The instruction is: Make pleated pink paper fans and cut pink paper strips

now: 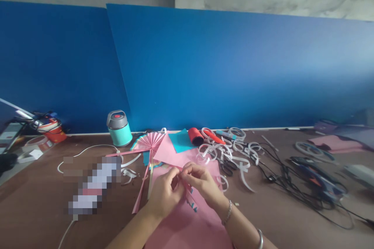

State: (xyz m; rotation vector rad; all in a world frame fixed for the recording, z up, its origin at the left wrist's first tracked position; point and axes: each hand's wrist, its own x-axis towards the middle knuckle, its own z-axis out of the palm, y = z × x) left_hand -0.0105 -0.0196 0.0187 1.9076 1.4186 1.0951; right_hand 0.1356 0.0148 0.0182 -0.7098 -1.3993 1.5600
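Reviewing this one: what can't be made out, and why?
Head view, pink piece: upper end hidden by left hand and right hand.
Head view, long object: details masked by pixelation.
Head view, dark object: cut off by left edge.
Head view, pale object: blurred, cut off by right edge.

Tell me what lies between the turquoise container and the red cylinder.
In the head view, a pink pleated fan, part of a pink sheet, a blue sheet and a small white curl.
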